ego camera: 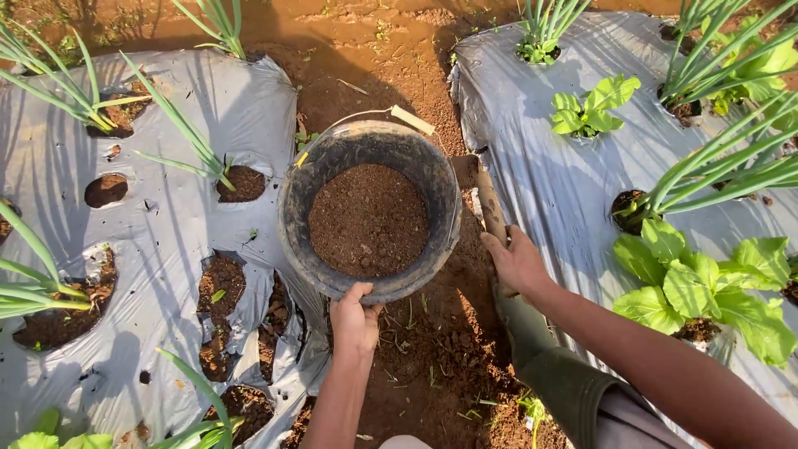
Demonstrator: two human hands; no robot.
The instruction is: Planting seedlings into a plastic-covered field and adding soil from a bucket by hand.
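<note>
A round black bucket, about half full of crumbly brown soil, sits on the bare earth path between two garden beds. The left hand grips its near rim, thumb hooked over the edge and fingers curled underneath. A thin wire handle with a pale grip lies over the far rim.

Just right of the bucket, the right hand closes around a wooden tool handle that runs away from the person alongside the bucket; what the tool ends in I cannot make out, since the bucket and shadow hide it. A green rubber boot stands on the path below that hand.

Silver plastic sheeting covers the left bed, with holes showing dark soil and thin green onion shoots. The right bed wears the same sheeting, with leafy lettuce plants at its near edge and more onion stalks beyond.
</note>
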